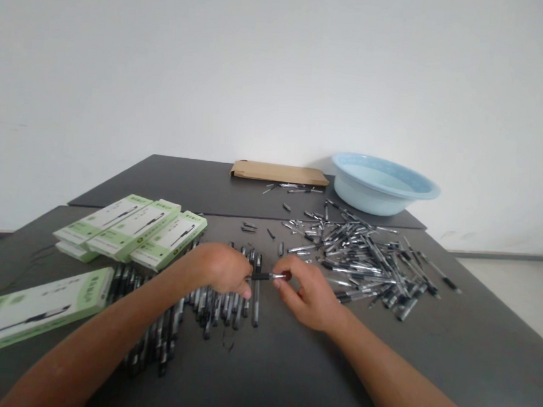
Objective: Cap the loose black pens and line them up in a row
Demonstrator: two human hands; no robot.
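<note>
Spanning the gap between both hands, a slim black-and-clear plastic pen is held over the dark grey tabletop. One end is clamped in the fingers of the left hand; the other is pinched between thumb and forefinger of the right hand. Similar dark pens are lined up beneath the left hand; a loose heap of clear-barrelled pens is spread beside the right.

At centre, 1 pen spans the left hand and right hand. On the table, a pen row lies lower left of centre, 1 box lower left, stacked boxes behind it, a loose heap right, with the basin behind, upper right.
</note>
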